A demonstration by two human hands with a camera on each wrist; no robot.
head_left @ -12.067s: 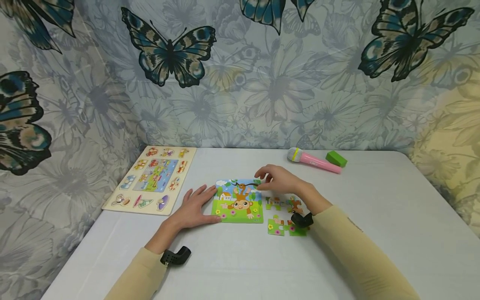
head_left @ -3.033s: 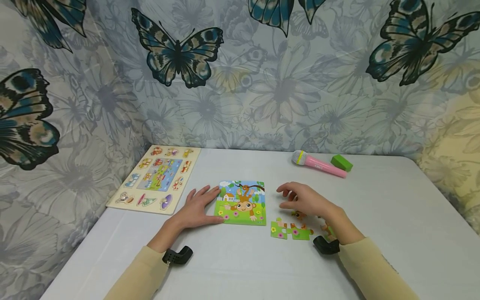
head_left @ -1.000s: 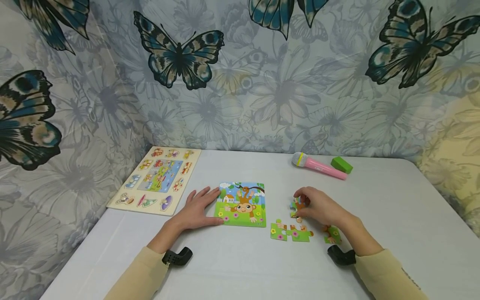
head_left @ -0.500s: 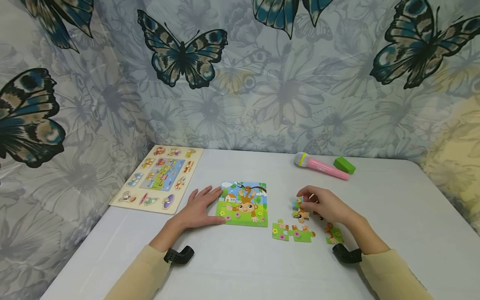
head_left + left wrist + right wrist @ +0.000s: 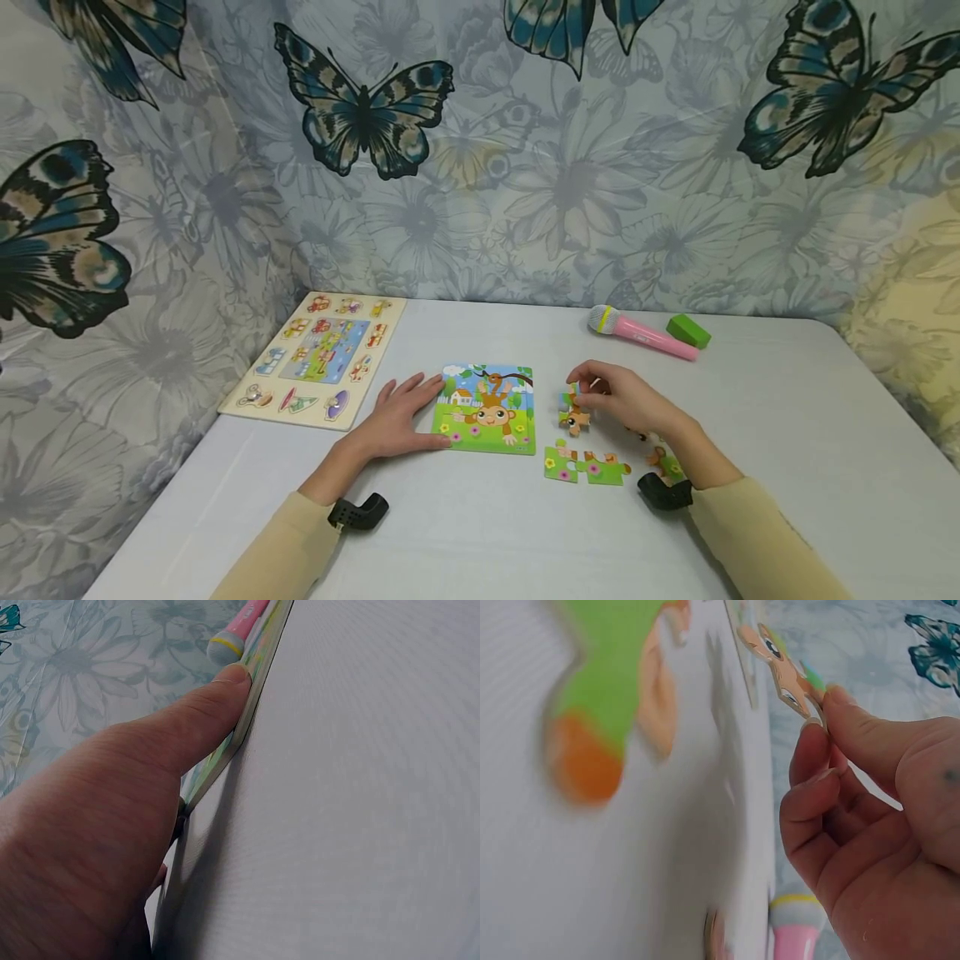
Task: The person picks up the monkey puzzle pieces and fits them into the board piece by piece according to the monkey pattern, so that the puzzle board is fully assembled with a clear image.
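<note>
On the white surface (image 5: 487,533), approx. 3 o'clock of the monkey picture (image 5: 487,408), the R hand (image 5: 624,397) pinches a puzzle piece (image 5: 574,424) betw. thumb & fingers; one piece or two joined, can't tell. At 9 o'clock the L hand (image 5: 396,427) lies relaxed, its grip unclosed, thumb & fingers touching the picture's edges. Lower pieces (image 5: 602,473) lie flat approx. 4 o'clock; another piece (image 5: 672,470), partly hidden, sits farther out betw. 3 & 4. Mic (image 5: 652,337) at 2 o'clock, green block (image 5: 688,332) just beside its handle. Held piece is prob. light, thin & stiff, w/ a smooth, slightly slippery face; tabs look weakest, so best pinched by opposite faces nr. a solid edge.
</note>
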